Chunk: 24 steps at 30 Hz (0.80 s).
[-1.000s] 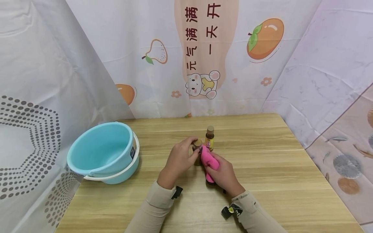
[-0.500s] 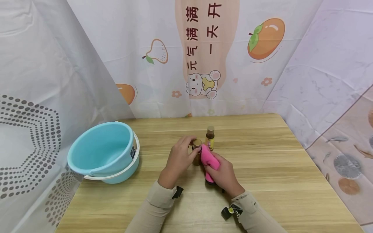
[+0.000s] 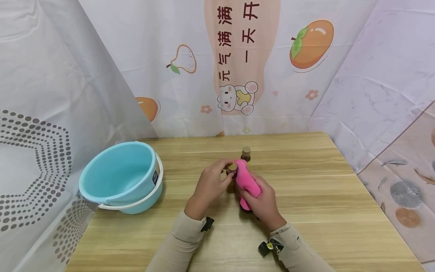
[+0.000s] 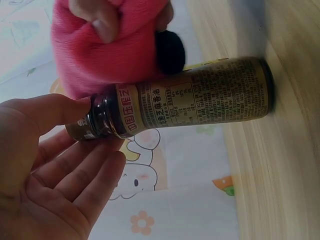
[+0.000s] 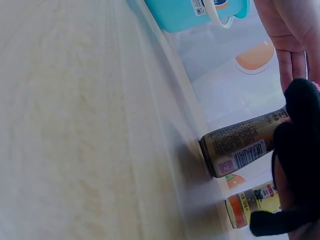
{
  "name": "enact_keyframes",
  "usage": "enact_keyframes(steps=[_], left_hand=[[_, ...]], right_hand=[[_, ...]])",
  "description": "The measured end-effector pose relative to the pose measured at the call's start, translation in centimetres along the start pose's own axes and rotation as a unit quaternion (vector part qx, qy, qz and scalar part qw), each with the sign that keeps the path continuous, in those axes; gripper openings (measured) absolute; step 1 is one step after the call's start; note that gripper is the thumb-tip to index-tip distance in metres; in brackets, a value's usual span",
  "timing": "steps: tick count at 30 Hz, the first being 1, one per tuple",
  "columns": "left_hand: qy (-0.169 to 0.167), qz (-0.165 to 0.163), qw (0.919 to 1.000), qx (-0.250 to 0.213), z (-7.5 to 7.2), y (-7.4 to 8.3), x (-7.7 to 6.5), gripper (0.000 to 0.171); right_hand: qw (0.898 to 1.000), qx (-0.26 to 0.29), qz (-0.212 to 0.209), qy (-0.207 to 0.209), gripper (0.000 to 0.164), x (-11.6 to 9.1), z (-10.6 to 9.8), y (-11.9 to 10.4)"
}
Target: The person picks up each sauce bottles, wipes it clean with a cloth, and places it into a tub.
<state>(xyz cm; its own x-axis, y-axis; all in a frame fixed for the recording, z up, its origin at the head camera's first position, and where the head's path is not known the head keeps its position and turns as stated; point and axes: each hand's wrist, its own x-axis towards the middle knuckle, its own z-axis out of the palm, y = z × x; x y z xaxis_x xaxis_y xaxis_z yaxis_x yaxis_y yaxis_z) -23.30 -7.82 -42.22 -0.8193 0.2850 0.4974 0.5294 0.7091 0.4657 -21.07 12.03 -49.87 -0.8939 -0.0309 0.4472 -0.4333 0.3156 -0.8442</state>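
Left fingers [image 4: 100,187] hold 芝麻香油 bottle [image 4: 217,95], right fingers [image 4: 103,22] pink fabric [image 4: 107,57].

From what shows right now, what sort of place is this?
Probably a makeshift indoor workspace: a wood-grain table, hanging sheets printed with cartoon fruit close behind it, and a light-blue bucket at one side.

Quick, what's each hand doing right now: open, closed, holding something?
Left hand: holding the brown-labelled bottle near its top.
Right hand: holding the pink fuzzy cloth against that bottle.
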Motion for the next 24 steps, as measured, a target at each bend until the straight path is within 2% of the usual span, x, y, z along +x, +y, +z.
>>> enact_keyframes(steps=[3, 8, 16, 24], left_hand=[[-0.003, 0.009, 0.9999, -0.010, 0.04, -0.07, 0.01, 0.039], [0.000, 0.019, 0.9996, -0.020, 0.16, -0.23, 0.02, 0.038], [0.005, 0.014, 0.9997, -0.021, 0.32, -0.31, -0.05, 0.034], [0.001, -0.012, 0.9995, -0.031, 0.38, -0.35, -0.08, 0.035]], right_hand=[[1.000, 0.008, -0.012, 0.001, 0.057, 0.06, -0.03, -0.02], [1.000, -0.011, -0.015, -0.005, 0.058, 0.08, 0.01, 0.15], [0.998, -0.048, 0.024, -0.028, 0.055, 0.00, 0.11, 0.53], [0.992, -0.080, 0.074, -0.056, 0.055, -0.09, 0.19, 0.65]])
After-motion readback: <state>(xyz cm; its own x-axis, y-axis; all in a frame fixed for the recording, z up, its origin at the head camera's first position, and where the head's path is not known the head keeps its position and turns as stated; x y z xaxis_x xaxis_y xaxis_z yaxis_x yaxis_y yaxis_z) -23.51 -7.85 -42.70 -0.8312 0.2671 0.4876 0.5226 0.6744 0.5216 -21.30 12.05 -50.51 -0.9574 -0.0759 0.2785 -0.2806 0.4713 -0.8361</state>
